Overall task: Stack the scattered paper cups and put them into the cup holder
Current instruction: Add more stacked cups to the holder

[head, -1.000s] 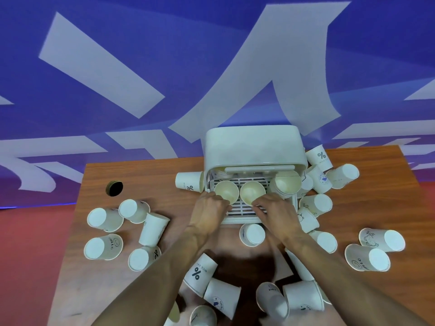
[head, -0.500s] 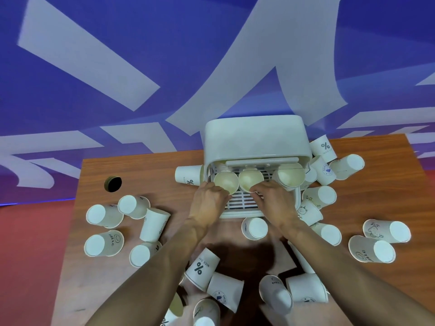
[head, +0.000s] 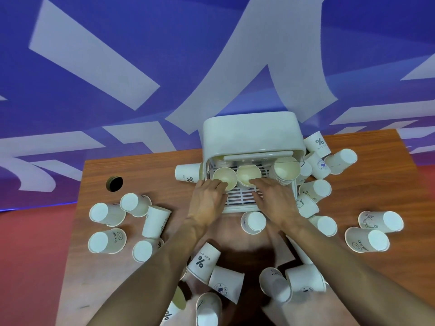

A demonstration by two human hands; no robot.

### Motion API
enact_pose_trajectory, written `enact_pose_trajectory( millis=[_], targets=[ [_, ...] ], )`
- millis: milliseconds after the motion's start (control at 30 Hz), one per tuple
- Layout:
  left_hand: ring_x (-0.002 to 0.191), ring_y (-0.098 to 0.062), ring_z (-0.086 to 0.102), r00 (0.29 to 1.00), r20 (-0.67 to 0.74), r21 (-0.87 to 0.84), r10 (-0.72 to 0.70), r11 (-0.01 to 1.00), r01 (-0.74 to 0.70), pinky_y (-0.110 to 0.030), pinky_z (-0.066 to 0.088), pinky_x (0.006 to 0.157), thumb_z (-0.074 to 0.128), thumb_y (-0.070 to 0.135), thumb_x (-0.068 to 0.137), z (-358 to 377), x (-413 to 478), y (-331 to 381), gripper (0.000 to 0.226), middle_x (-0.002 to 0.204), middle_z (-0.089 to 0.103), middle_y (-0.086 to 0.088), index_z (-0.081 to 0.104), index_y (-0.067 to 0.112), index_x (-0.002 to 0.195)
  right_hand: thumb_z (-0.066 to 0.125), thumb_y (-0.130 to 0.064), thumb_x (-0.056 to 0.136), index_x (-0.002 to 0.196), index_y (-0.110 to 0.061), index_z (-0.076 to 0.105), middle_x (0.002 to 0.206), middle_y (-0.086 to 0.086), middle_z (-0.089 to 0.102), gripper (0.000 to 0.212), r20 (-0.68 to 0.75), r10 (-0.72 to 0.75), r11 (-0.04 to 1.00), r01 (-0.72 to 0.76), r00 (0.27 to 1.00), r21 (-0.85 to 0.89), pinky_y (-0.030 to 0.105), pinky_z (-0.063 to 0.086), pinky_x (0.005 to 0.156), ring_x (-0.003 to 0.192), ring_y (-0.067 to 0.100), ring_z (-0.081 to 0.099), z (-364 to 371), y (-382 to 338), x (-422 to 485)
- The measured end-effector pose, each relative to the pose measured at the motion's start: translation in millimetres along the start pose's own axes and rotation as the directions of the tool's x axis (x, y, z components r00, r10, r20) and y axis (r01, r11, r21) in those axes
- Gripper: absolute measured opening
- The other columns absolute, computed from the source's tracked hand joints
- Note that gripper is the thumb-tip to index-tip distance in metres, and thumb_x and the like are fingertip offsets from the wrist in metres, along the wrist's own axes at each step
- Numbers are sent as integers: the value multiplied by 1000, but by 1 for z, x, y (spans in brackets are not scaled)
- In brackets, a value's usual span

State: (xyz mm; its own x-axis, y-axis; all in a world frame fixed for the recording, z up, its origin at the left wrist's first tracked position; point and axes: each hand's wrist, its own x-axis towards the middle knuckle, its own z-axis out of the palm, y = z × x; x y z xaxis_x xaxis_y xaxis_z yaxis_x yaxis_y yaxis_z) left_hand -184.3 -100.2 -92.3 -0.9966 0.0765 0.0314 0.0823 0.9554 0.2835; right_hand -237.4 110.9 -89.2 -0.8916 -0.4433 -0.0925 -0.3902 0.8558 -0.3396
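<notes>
Two hands: both reach into the open front of the cup holder [head: 251,135], above its slatted tray.
Left hand [head: 208,201]: fingers bent against the near side of the left cup [head: 224,178]; I cannot tell whether they actually grip it.
Right hand [head: 276,200]: fingers stretched almost flat, tips on the near rim of the middle cup [head: 249,175], not wrapped round it.
Cup holder: white box with its lid raised, at the far edge of the wooden desk [head: 141,170]. It holds three mouth-up items: the left cup, the middle cup and a nested right stack [head: 286,170].
Loose cups: lying on their sides or upturned, to the left, right and near side of the holder.
Readable print: "% NICE DAY" on the percent cup [head: 203,260] between the forearms. "HELLO" with a smile on the hello cup [head: 107,241] at the left. "%" and "NICE" on the far-right cup [head: 317,144] beside the lid.
Unreadable print: the blue round emblem on the emblem cup [head: 226,284].
</notes>
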Motion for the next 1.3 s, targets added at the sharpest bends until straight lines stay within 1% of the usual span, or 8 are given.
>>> enact_pose_trajectory(
  millis=[200,467,600,667,767,933,1100,1300],
  targets=[
    [75,-24,57,983,-131,12,128,992,-127,-36,39,71,60,12,84,-24,-23,18,13,82,66,1,70,17,89,68,-15,88,110,-26,70,108,-12,71,25,-179,-60,992,79,982,102,31,56,66,96,13,67,-20,11,-42],
    [69,-21,55,935,70,107,347,930,-353,-33,40,67,60,15,79,-46,-48,67,8,74,61,2,66,19,79,71,-5,82,101,-32,71,103,-18,71,33,-171,12,999,-3,985,51,19,43,62,88,7,68,-63,67,-122],
    [69,-21,56,920,84,124,383,912,-391,-33,40,66,61,15,72,-41,-42,105,12,76,62,3,66,20,81,69,-4,83,101,-29,73,105,-15,71,31,-225,73,994,-52,972,99,24,51,67,98,9,67,-77,91,-145],
    [72,-21,57,919,79,118,387,911,-394,-33,42,68,57,19,75,-33,-37,131,13,78,63,3,67,21,83,65,-7,86,106,-31,71,109,-18,69,32,-217,101,989,-74,971,128,26,52,75,104,5,63,-86,105,-158],
    [75,-22,58,927,109,134,358,919,-371,-34,44,67,52,21,80,-23,-31,166,17,80,64,2,67,22,87,63,-14,88,105,-40,67,106,-27,65,31,-244,162,981,-128,956,147,22,45,71,100,-3,57,-101,134,-175],
    [74,-24,61,926,142,142,350,919,-369,-33,41,62,54,19,81,-2,-15,240,17,82,66,-1,70,19,88,66,-17,86,101,-38,67,94,-30,55,26,-234,303,947,-264,924,183,26,42,66,96,6,60,-126,215,-216],
    [87,-22,62,966,108,77,235,967,-243,-33,44,72,48,25,85,29,-9,299,27,96,68,3,70,24,100,61,-20,89,107,-37,66,102,-21,63,26,-133,267,961,-254,954,107,30,47,75,103,11,56,-132,273,-238],
    [91,-22,58,967,170,107,190,972,-209,-35,41,74,42,28,89,48,-3,319,24,100,63,3,63,24,101,64,-16,87,108,-33,67,104,-17,65,27,-125,230,966,-211,965,152,31,49,70,103,12,59,-125,289,-216]
  ],
)
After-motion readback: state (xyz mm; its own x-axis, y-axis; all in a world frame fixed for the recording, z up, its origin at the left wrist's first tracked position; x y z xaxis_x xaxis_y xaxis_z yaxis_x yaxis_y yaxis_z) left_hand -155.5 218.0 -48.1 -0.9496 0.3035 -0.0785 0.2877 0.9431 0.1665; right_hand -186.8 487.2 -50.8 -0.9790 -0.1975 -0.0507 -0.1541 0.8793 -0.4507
